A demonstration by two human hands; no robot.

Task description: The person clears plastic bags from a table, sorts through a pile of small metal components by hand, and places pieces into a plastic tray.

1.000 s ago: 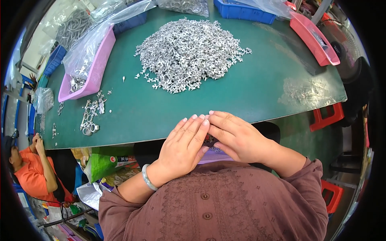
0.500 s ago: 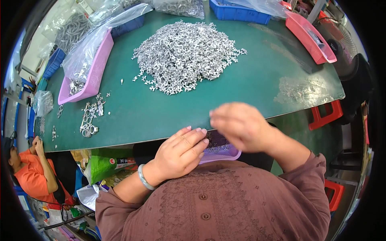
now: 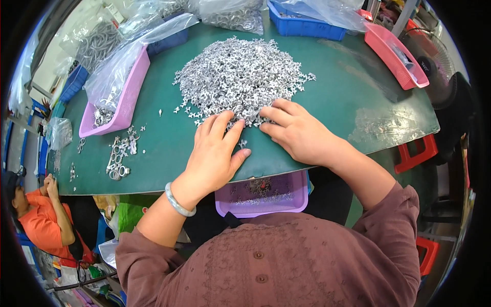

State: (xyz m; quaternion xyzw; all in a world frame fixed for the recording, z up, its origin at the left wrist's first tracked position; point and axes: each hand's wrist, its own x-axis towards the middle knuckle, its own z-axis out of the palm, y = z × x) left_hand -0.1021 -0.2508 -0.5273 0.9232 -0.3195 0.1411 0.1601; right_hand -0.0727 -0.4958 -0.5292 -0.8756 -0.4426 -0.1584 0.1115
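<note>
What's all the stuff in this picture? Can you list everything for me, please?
Metal pieces: too many to count, silver, heaped mid-table
Table: one, green, in front
Loose rings and bits: several, silver, table's left
Pinkish-purple basket: one, table's left
Purple basket: one, below the near edge
Red-pink basket: one, far right
Blue trays: at least three, far and left edges
Plastic bags: several, clear, far and left
Green bag: one, lower left
Stools: at least two, red, right
Fan: one, dark, far right
Co-worker: one, orange top, left
Bracelet: one, pale, left wrist
Shirt: one, brown, bottom
Left grip, right grip: two bare hands, heap's near edge
</note>
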